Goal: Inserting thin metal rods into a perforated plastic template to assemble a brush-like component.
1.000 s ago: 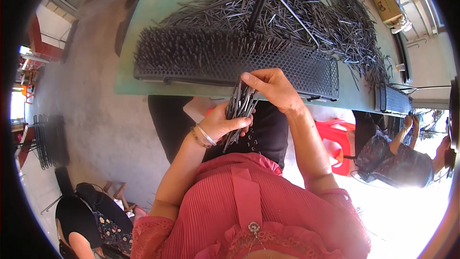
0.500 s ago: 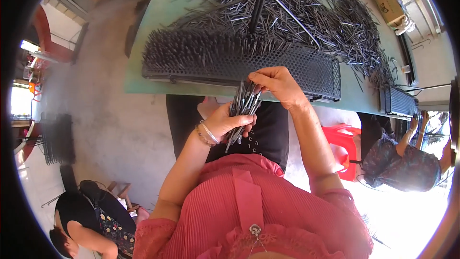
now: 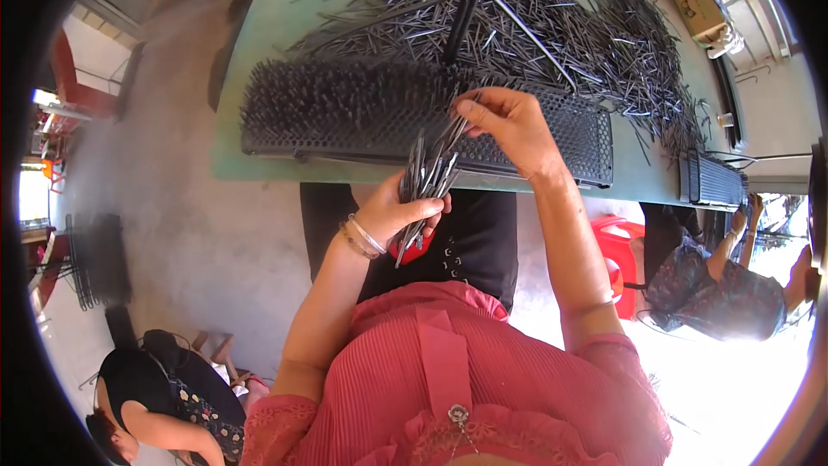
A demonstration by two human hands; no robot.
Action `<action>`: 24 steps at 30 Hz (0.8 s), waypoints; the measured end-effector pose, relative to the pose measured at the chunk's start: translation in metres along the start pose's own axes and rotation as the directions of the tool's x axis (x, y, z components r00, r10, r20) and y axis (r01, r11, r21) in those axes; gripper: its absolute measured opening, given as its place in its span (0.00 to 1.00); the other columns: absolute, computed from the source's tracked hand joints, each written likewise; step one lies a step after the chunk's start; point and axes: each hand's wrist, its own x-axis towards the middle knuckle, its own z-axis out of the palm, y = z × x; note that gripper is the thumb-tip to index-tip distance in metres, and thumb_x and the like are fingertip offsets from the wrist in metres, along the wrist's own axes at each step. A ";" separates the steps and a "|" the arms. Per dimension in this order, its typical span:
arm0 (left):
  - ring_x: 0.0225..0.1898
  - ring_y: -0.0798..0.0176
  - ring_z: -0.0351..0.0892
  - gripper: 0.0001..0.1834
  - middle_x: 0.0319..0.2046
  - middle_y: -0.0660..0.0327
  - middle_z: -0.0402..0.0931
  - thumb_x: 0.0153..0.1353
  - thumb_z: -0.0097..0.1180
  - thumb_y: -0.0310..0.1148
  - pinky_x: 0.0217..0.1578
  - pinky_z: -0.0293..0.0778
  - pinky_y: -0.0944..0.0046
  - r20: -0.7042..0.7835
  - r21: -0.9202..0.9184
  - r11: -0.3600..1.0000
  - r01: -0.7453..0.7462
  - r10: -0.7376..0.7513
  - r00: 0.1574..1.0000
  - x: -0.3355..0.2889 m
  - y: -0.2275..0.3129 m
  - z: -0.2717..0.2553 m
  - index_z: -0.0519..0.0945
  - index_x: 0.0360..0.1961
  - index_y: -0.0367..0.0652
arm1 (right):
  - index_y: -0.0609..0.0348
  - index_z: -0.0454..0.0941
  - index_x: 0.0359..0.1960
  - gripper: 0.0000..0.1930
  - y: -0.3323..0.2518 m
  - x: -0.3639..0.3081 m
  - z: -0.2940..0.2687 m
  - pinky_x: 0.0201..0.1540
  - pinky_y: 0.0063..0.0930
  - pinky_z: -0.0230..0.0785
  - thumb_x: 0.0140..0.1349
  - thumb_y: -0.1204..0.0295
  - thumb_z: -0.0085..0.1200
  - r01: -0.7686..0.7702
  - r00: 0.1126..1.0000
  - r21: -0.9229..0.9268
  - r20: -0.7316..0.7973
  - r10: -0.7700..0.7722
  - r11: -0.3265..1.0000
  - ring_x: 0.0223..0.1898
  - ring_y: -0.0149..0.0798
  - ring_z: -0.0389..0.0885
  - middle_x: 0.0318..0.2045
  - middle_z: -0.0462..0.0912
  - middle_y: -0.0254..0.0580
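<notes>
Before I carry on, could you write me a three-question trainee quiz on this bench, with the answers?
1. Which hand holds the thicker bundle of dark rods: the left hand or the right hand?
2. True or false: rods fill the perforated rack evenly from end to end.
3. Seen from the wearer, where is the loose pile: A underneath the rack, B beyond it, C on its near side?

Key: 1 the left hand; 2 false, its right part shows bare holes; 3 B.

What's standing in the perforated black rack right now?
Thin dark rods crowd the left part of the rack; bare holes show at its right end. What lies behind the right hand is hidden, as are the rods' lower ends.
</notes>
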 end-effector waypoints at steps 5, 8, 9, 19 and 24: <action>0.25 0.69 0.75 0.12 0.29 0.60 0.76 0.55 0.58 0.27 0.26 0.74 0.68 -0.019 -0.081 0.996 0.039 -0.040 0.999 0.001 -0.007 -0.002 0.75 0.40 0.35 | 0.66 0.80 0.38 0.09 -0.005 0.013 -0.013 0.32 0.16 0.67 0.61 0.72 0.56 0.148 0.966 -0.129 -0.196 -0.171 0.981 0.28 0.21 0.74 0.27 0.81 0.31; 0.28 0.67 0.77 0.13 0.31 0.60 0.77 0.55 0.59 0.28 0.28 0.76 0.66 -0.019 -0.108 0.994 0.014 -0.016 1.000 0.000 -0.006 0.003 0.76 0.41 0.36 | 0.66 0.80 0.38 0.08 -0.006 0.016 -0.007 0.32 0.16 0.66 0.60 0.73 0.56 0.189 0.947 -0.210 -0.218 -0.234 0.959 0.28 0.21 0.74 0.26 0.80 0.31; 0.29 0.67 0.77 0.13 0.31 0.60 0.77 0.55 0.60 0.28 0.28 0.76 0.66 -0.077 -0.154 0.988 0.026 -0.038 0.996 0.000 -0.007 0.003 0.76 0.41 0.37 | 0.65 0.80 0.38 0.08 -0.007 0.014 -0.003 0.32 0.17 0.67 0.60 0.74 0.56 0.200 0.937 -0.298 -0.220 -0.271 0.934 0.28 0.21 0.74 0.26 0.80 0.32; 0.35 0.67 0.76 0.17 0.34 0.62 0.76 0.63 0.54 0.42 0.32 0.76 0.66 -0.156 -0.281 0.960 0.015 -0.061 0.986 -0.001 -0.013 -0.006 0.74 0.46 0.41 | 0.67 0.80 0.39 0.11 -0.014 0.001 0.001 0.32 0.18 0.69 0.60 0.71 0.57 0.055 0.998 -0.095 -0.017 -0.057 0.994 0.29 0.23 0.77 0.27 0.82 0.33; 0.33 0.67 0.77 0.18 0.32 0.63 0.77 0.60 0.57 0.44 0.29 0.75 0.67 -0.211 -0.286 0.955 0.079 -0.143 0.967 0.000 -0.012 0.000 0.76 0.42 0.41 | 0.67 0.80 0.39 0.11 0.010 -0.004 0.014 0.30 0.16 0.70 0.61 0.70 0.57 -0.121 0.985 0.015 0.124 0.119 0.992 0.27 0.22 0.76 0.26 0.81 0.33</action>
